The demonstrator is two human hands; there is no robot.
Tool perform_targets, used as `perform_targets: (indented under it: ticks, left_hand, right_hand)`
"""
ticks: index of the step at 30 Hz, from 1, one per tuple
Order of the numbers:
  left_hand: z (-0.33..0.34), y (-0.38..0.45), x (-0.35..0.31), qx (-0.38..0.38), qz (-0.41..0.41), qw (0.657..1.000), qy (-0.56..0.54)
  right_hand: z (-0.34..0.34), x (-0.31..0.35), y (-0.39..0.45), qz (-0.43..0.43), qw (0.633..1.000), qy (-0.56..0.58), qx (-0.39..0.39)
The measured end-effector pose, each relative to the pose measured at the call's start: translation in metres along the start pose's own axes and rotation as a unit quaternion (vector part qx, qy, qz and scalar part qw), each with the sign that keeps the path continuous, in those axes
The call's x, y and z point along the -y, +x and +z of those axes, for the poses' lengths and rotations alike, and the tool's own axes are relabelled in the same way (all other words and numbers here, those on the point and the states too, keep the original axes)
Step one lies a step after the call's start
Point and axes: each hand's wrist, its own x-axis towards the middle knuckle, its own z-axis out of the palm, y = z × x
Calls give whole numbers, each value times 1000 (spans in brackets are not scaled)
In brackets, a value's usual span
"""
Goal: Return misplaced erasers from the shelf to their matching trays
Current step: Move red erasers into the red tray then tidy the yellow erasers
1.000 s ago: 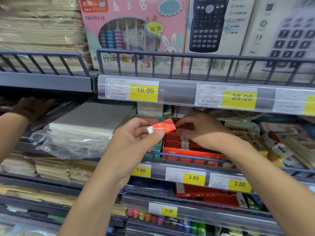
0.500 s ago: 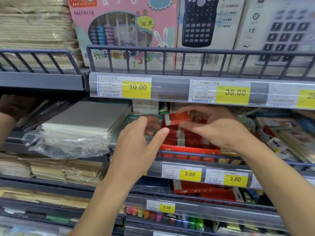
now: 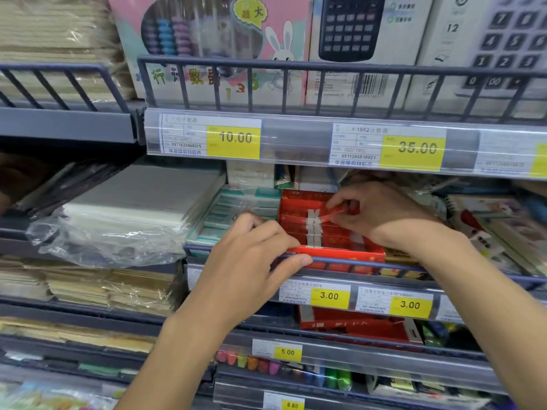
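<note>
R hand (image 3: pixel 381 214) was reaching into the red tray (image 3: pixel 340 255) on the middle shelf, thumb and forefinger pinching a red eraser (image 3: pixel 340 209) by its end, holding it just over the rows of like red erasers w/ white ends already lying in the tray. Eraser sat tilted, its free end pointing toward the L hand; whether it touched the row beneath, couldn't tell, the spot was blurred.

L hand (image 3: pixel 254 258) was lower and nearer the camera, apart from the R, fingers curled over the blue wire rail (image 3: pixel 408 267) at the tray's front edge, thumb tip on the tray's front lip. It held no eraser.

Just beyond the L hand's knuckles lay a tray of teal-and-white erasers (image 3: pixel 236 211), touching the red tray's side. Further out past the L hand sat a plastic-wrapped white stack (image 3: pixel 130 208). Under both wrists ran yellow price tags (image 3: pixel 330 295) reading 3.00. Above the hands, the next shelf up carried a pink abacus box (image 3: pixel 207 45) and calculator boxes (image 3: pixel 355 39), w/ tags 10.00 and 35.00 on its edge.
</note>
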Motion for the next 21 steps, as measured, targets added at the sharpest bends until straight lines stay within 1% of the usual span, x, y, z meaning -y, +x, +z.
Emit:
perform_targets:
  ticks: [5,9,13,15,17,19,21]
  left_hand:
    - [1,-1,2,-5,0,1000,-5]
    - [2,-2,1,-5,2,1000,-6]
    - [-5,-2,-1,31,-14,999,-31]
    - [-9,-4,-1,24,-40,995,-83]
    - [-17,-11,-2,-21,-71,987,-145]
    - [-24,-19,-4,-69,-102,965,-233]
    - [-30,-31,-7,-88,-130,924,-349]
  right_hand:
    - [2,3,5,21,1000,-5,16]
    - [1,7,4,-8,998,-53,28]
    - [-3,14,-5,-6,997,-55,49]
    - [-5,20,-16,3,1000,2,6]
    - [-6,28,-35,4,991,108,-75]
    - [-7,39,-61,1,962,242,-127]
    - [-4,50,-93,-10,927,346,-147]
